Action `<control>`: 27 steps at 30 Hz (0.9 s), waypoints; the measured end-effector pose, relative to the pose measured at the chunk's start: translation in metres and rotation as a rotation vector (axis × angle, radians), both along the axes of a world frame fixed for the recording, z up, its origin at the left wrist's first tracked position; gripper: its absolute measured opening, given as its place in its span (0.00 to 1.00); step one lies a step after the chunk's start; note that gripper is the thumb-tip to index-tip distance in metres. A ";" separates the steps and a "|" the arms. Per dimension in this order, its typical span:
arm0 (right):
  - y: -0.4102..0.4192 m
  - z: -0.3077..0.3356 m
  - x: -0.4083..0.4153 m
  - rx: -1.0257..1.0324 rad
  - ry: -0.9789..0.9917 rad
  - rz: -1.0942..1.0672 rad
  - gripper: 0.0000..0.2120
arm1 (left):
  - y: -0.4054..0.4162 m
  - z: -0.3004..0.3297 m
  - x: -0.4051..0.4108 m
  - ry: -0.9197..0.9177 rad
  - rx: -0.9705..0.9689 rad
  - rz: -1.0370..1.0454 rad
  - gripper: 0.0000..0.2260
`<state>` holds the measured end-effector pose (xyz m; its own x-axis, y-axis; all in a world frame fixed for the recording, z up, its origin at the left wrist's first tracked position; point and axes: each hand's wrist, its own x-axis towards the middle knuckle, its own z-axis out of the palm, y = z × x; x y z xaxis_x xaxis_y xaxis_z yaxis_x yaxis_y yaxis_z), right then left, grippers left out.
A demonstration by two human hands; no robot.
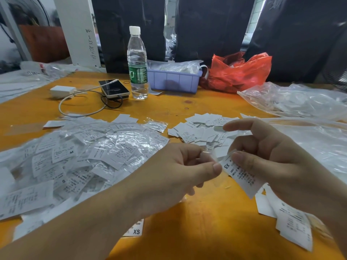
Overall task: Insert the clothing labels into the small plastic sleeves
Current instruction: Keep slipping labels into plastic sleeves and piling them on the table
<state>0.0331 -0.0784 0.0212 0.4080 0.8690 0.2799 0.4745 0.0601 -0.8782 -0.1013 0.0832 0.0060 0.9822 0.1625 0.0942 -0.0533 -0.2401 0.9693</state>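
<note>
The right hand (277, 158) pinches a white label (242, 175) marked XS between thumb and fingers, with its first finger sticking out straight. The left hand (180, 166) pinches something thin and clear at its thumb tip; it looks like a small plastic sleeve (216, 160), but it is hard to see. The label's near corner sits just beside the left thumb.

To do this step well, I think the left fingers should rub the sleeve mouth open first. Then slide the label in straight, corner first, so it does not bend.

On the left of the table (197, 222) lies a big pile of filled sleeves (93, 152). Farther off, a pile of bare labels (202, 130) waits. More labels (289, 218) lie near on the right.
</note>
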 end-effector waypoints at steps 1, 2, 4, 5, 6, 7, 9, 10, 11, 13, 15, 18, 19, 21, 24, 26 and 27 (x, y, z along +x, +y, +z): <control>0.000 -0.001 0.000 -0.003 -0.005 0.008 0.17 | 0.000 -0.001 0.000 0.004 -0.005 -0.008 0.06; 0.000 -0.001 0.000 -0.007 -0.011 0.017 0.17 | 0.000 -0.001 0.000 0.007 -0.008 -0.013 0.06; 0.000 -0.002 -0.001 -0.012 -0.013 0.037 0.17 | 0.000 -0.003 0.001 0.012 -0.005 -0.013 0.06; 0.000 -0.003 -0.001 -0.014 -0.010 0.047 0.17 | -0.001 -0.003 0.001 0.014 -0.005 -0.010 0.06; 0.000 -0.003 0.000 -0.018 -0.011 0.054 0.17 | -0.001 -0.002 0.001 0.016 -0.008 -0.009 0.05; 0.000 -0.004 0.000 -0.023 -0.016 0.057 0.17 | -0.001 -0.002 0.001 0.015 -0.013 -0.010 0.05; 0.000 -0.004 0.000 -0.031 -0.033 0.050 0.17 | -0.001 0.000 0.000 0.013 -0.020 -0.014 0.06; 0.000 -0.005 0.000 -0.036 -0.051 0.038 0.16 | -0.001 0.001 -0.001 0.011 -0.021 -0.016 0.06; 0.000 -0.005 -0.001 -0.044 -0.080 0.022 0.16 | -0.001 0.001 -0.001 0.011 -0.020 -0.015 0.06; 0.000 -0.006 -0.002 -0.064 -0.155 -0.013 0.16 | -0.001 0.001 -0.001 0.018 -0.014 -0.007 0.07; 0.001 -0.006 -0.004 -0.075 -0.206 -0.033 0.16 | -0.001 0.001 0.000 0.025 -0.010 -0.006 0.08; 0.001 -0.005 -0.006 -0.092 -0.265 -0.046 0.16 | -0.002 -0.001 0.000 0.039 -0.008 -0.008 0.09; 0.000 -0.006 -0.007 -0.096 -0.270 -0.046 0.16 | -0.002 -0.001 0.000 0.045 -0.026 -0.013 0.09; 0.000 -0.006 -0.008 -0.101 -0.256 -0.036 0.16 | -0.003 -0.001 0.000 0.067 -0.069 -0.024 0.08; 0.002 -0.007 -0.008 -0.068 -0.180 -0.014 0.17 | -0.004 -0.001 0.000 0.097 -0.083 -0.018 0.06; 0.002 -0.006 -0.008 -0.037 -0.107 0.009 0.18 | -0.004 0.000 0.000 0.090 -0.062 0.016 0.05; 0.002 -0.006 -0.008 -0.035 -0.075 0.018 0.19 | -0.003 0.000 0.001 0.075 -0.052 0.048 0.06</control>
